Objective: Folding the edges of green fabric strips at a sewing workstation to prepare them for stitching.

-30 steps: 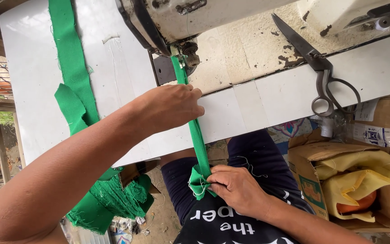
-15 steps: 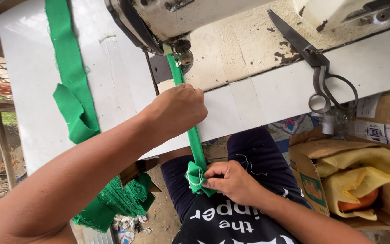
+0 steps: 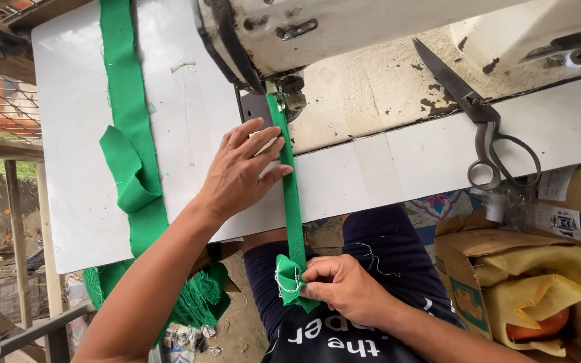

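A narrow folded green fabric strip (image 3: 292,188) runs from the presser foot (image 3: 282,94) of an old cream sewing machine (image 3: 344,33) down over the white table's (image 3: 75,168) front edge. My left hand (image 3: 240,171) lies flat on the table with its fingers apart, fingertips pressing the strip just below the needle. My right hand (image 3: 341,289) is below the table edge, over my lap, pinching the strip's bunched lower end (image 3: 289,282) between thumb and fingers.
A wide green fabric band (image 3: 128,134) lies along the table's left side and hangs into a green heap (image 3: 196,302) below. Large black scissors (image 3: 482,121) rest on the machine bed at right. A cardboard box with yellow cloth (image 3: 539,282) sits at lower right.
My left hand has opened from a curled grip to flat fingers on the strip nearer the needle. My right hand keeps its pinch on the lower end.
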